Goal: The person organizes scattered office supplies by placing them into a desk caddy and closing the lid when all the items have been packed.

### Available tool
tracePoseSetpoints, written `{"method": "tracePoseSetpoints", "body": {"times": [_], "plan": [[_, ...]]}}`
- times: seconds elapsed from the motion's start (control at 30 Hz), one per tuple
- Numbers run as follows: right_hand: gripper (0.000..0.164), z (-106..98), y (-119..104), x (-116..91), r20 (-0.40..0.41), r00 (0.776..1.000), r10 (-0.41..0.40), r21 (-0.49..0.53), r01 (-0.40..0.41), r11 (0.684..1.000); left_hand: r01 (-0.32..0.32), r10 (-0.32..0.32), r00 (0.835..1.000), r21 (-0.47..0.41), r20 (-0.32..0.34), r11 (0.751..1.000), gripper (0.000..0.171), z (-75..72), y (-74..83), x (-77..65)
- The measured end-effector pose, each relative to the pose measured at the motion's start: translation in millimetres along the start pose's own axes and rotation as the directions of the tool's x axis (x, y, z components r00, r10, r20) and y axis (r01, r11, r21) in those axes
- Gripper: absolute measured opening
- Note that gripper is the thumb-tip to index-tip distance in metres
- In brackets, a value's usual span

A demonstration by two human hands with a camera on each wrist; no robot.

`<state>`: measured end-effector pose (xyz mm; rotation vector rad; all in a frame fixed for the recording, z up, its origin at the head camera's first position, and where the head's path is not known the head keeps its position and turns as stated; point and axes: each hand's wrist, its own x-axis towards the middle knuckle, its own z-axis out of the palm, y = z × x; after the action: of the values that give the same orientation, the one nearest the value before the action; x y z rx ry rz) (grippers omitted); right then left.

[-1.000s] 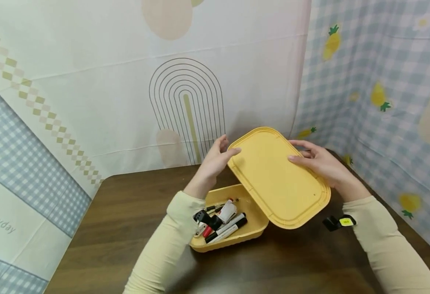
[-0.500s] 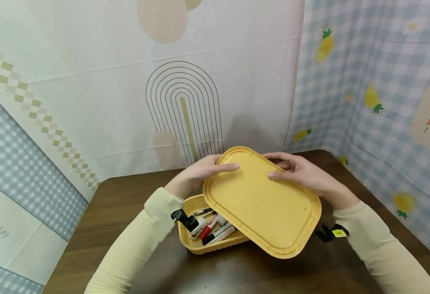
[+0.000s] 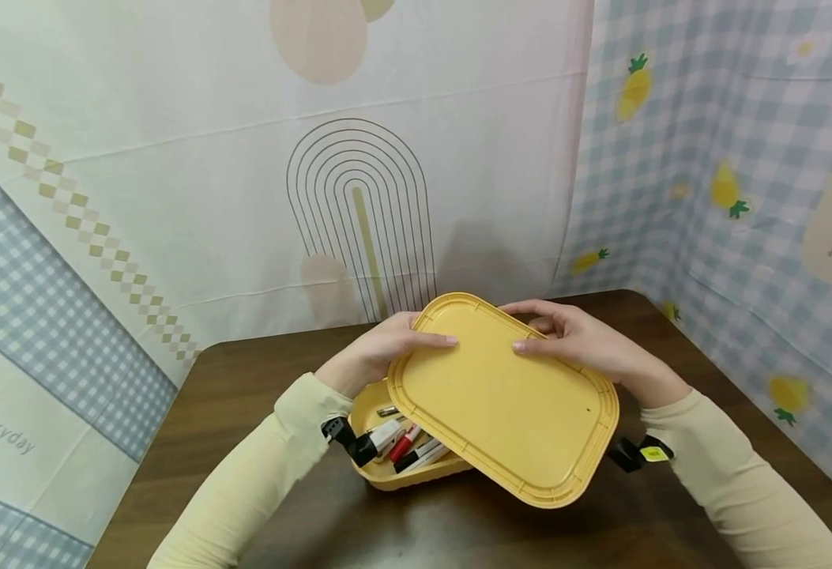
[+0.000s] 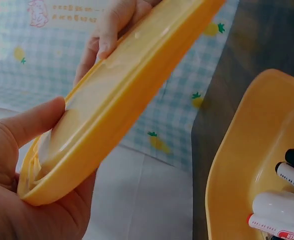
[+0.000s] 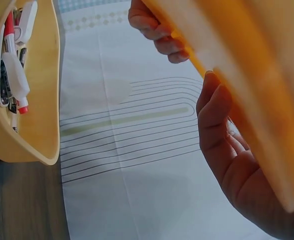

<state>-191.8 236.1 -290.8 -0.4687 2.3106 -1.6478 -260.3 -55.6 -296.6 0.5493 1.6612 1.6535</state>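
Between both hands a yellow lid (image 3: 504, 399) is held tilted above a yellow box (image 3: 423, 476), its rimmed side facing the head camera. The left hand (image 3: 380, 346) grips the lid's left end, thumb on the rimmed face and fingers behind. At the far edge the right hand (image 3: 579, 341) pinches it the same way, thumb in front. Markers lie in the box, among them a red one (image 3: 405, 444) and a black-capped one (image 3: 416, 457). Part of the box is hidden under the lid. In the left wrist view white markers (image 4: 279, 230) show inside it.
A dark wooden table (image 3: 259, 442) bears the box. Behind stands a white printed cloth (image 3: 195, 197), and on the right hangs a blue checked cloth (image 3: 743, 276) with pineapples. A black wrist camera (image 3: 352, 441) sits under the left sleeve, close over the box.
Both hands have lowered the lid and brought it left and nearer, so it covers more of the box. The left hand's grip has moved further along the lid. Little differs in the last half second.
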Motion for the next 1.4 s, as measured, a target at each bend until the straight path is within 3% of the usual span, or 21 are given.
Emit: {"method": "tracePoseSetpoints", "body": {"times": [0.23,0.4,0.6,0.8,0.93,1.07,1.27,1.4], "plan": [[0.073,-0.2,0.3,5.9,-0.007,1.0,-0.014,0.022,0.014,1.0,-0.025,0.025,1.0,-0.052,0.002,0.998,0.023,-5.8,1.5,-3.4],[0.071,-4.8,5.3,7.5,-0.068,0.998,-0.005,-0.01,0.004,1.0,-0.078,0.073,0.996,-0.092,-0.058,0.993,0.018,-19.7,3.3,-7.9],[0.061,-9.0,15.3,4.1,-0.138,0.99,-0.017,-0.088,0.005,0.996,-0.169,0.162,0.976,-0.041,-0.145,0.985,0.019,-38.1,7.1,-11.9],[0.045,-6.9,25.2,6.1,-0.171,0.985,-0.024,-0.035,0.018,0.999,-0.237,0.232,0.948,0.001,-0.216,0.972,0.024,-49.4,5.9,-18.1],[0.04,-2.0,28.5,7.7,-0.177,0.984,-0.026,0.013,0.029,1.0,-0.247,0.24,0.937,0.005,-0.253,0.969,0.025,-53.9,0.1,-23.0],[0.046,2.9,27.1,7.2,-0.184,0.983,-0.02,0.039,0.028,0.999,-0.256,0.25,0.928,0.011,-0.277,0.966,0.026,-55.2,-6.3,-26.7],[0.05,7.5,26.4,7.8,-0.182,0.983,-0.015,0.069,0.028,0.997,-0.264,0.26,0.923,0.025,-0.284,0.964,0.03,-56.6,-13.4,-28.4],[0.047,7.1,28.2,8.9,-0.188,0.982,-0.029,0.034,0.036,0.999,-0.274,0.278,0.921,0.053,-0.274,0.96,0.031,-57.3,-17.1,-30.4]]}}
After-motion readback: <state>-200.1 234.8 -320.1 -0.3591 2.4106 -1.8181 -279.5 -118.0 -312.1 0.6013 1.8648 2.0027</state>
